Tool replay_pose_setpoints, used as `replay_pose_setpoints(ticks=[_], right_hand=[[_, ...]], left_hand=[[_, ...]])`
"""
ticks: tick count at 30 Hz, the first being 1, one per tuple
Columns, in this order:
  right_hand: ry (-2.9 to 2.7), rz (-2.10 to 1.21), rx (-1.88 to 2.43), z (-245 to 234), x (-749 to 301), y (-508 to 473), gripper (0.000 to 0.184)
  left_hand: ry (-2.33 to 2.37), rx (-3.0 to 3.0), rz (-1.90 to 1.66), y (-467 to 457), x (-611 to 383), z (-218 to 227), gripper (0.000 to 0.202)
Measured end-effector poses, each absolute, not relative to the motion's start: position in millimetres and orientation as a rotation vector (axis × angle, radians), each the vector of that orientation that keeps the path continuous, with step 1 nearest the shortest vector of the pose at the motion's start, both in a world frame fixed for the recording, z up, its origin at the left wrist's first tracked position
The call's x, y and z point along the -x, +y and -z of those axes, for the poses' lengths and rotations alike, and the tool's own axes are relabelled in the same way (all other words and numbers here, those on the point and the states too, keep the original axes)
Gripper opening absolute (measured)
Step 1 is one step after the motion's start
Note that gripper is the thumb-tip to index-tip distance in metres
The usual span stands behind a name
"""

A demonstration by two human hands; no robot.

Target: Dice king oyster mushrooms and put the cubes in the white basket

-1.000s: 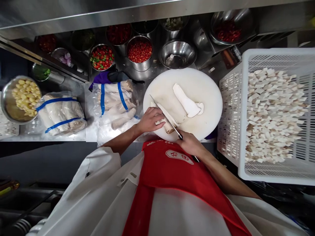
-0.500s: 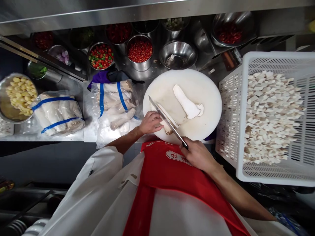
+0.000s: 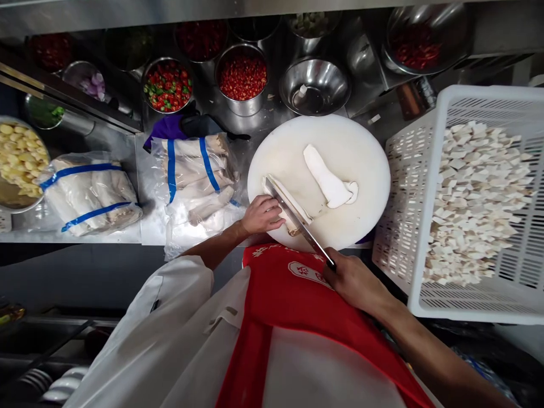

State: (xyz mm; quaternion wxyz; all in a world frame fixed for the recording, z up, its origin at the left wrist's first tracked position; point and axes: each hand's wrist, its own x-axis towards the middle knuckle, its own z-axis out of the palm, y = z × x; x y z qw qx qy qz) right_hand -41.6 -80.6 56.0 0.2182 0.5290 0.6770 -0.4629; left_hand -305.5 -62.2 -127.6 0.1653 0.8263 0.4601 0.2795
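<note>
On the round white cutting board (image 3: 361,147), my left hand (image 3: 264,214) presses curled fingers onto a king oyster mushroom (image 3: 292,227) near the board's front edge. My right hand (image 3: 355,283) is closed around the black handle of a kitchen knife (image 3: 302,228). The long blade runs slantwise through or along the mushroom, just right of my left fingertips. A pale strip of mushroom lies against the blade's far side. Farther right on the board rests a separate flat mushroom slice (image 3: 325,177). My left palm and part of the held mushroom are hidden.
A white plastic basket (image 3: 425,181) of diced mushroom stands at right. Bagged mushrooms (image 3: 198,175) and a second bag (image 3: 91,192) lie at left. Behind the board are a steel bowl (image 3: 335,85), a pot of chopped red chillies (image 3: 243,76) and several other containers.
My right hand has drawn the knife back toward my body and to the right, its tip sliding along the mushroom. My left hand stays on the mushroom. The view has shifted slightly.
</note>
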Motion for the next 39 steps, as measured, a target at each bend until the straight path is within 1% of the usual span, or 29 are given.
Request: replay_pose_setpoints(ticks=[6,9,11,14,17,20,22,27,30,32,34,37,38,39], right_hand=[[1.906,1.141,-1.438,-18.0,69.5,-72.9,0.028],[1.979,1.157,-1.474,-7.5,67.5,-79.4,0.037],[2.079,1.25,-1.505,-6.5,62.4,-84.3,0.047],[2.137,1.518,-1.502,-5.8,57.9,-86.4,0.06],[2.051,1.673,-1.5,-4.0,60.6,-81.2,0.066],[1.954,1.699,-1.48,-8.6,66.4,-72.1,0.069],[1.874,1.758,-1.465,-17.6,68.4,-65.9,0.066],[1.665,1.949,-1.515,-50.5,54.4,-60.0,0.051],[1.795,2.008,-1.553,-65.6,30.5,-69.2,0.042],[1.893,1.982,-1.659,-71.0,12.1,-79.0,0.034],[1.947,1.92,-1.815,-72.7,-4.8,-89.2,0.029],[1.938,1.879,-1.969,-69.2,-24.6,-103.7,0.025],[1.931,1.875,-1.985,-66.6,-29.8,-108.6,0.025],[1.927,1.869,-1.987,-63.6,-34.6,-113.6,0.027]], left_hand=[[1.279,-2.358,-0.81,-63.6,309.0,134.2,0.029],[1.3,-2.33,-0.817,-63.4,309.9,134.3,0.028],[1.313,-2.314,-0.791,-63.1,310.0,133.3,0.028],[1.311,-2.337,-0.771,-62.8,310.9,131.4,0.03],[1.294,-2.405,-0.782,-61.9,314.8,129.5,0.032],[1.257,-2.48,-0.753,-59.1,320.2,126.0,0.033],[1.236,-2.496,-0.687,-56.4,323.0,122.1,0.034],[1.195,-2.562,-0.528,-49.8,326.4,108.7,0.032],[1.191,-2.624,-0.418,-43.6,326.8,97.2,0.031],[1.155,-2.676,-0.344,-34.1,324.0,86.3,0.031],[1.032,-2.738,-0.237,-18.7,316.6,73.3,0.042],[0.76,-2.774,0.004,10.1,298.2,56.4,0.074],[0.689,-2.761,0.097,18.5,291.6,53.0,0.079],[0.646,-2.74,0.18,25.3,285.4,51.1,0.079]])
